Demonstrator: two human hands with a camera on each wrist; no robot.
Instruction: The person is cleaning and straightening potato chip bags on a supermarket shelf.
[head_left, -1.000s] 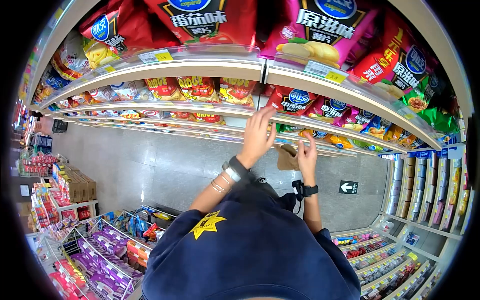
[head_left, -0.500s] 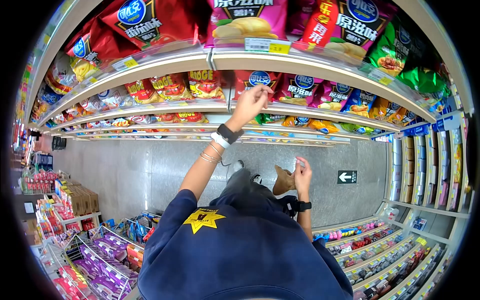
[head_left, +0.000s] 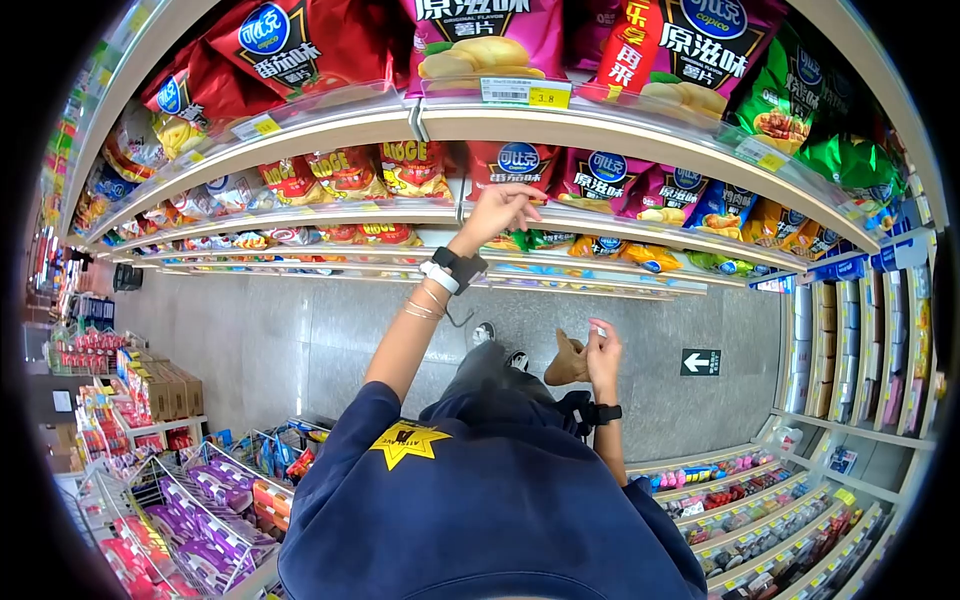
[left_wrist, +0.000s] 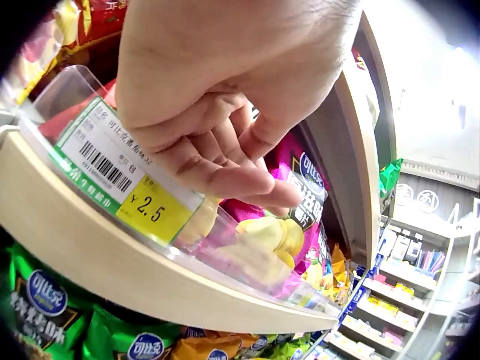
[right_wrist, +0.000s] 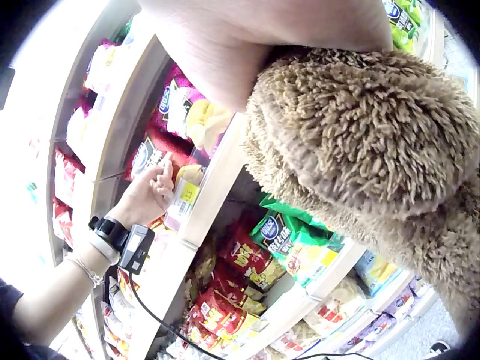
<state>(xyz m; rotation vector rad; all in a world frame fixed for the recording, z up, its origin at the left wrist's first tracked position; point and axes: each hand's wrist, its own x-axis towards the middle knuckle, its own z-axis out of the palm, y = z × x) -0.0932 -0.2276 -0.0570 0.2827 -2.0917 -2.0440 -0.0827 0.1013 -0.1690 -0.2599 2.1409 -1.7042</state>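
Fingers (left_wrist: pixel 232 182) of the left hand (head_left: pixel 503 213) bend loosely, slightly apart, before a red bag (head_left: pixel 518 160) marked 可比克 番茄味 and over a price tag (left_wrist: pixel 124 171) reading ¥2.5; whether they touch either cannot be told. Lower, the right hand (head_left: pixel 604 362) grips a shaggy brown plush piece (right_wrist: pixel 352 135), the exact hold partly hidden. Right of the red bag sits a magenta bag (head_left: pixel 600 178) lettered 原滋味; left, a RIDGE bag (head_left: pixel 412 172). Above, a label (head_left: pixel 525 93) shows 3.8; a floor sign (head_left: pixel 700 362) carries a white arrow.
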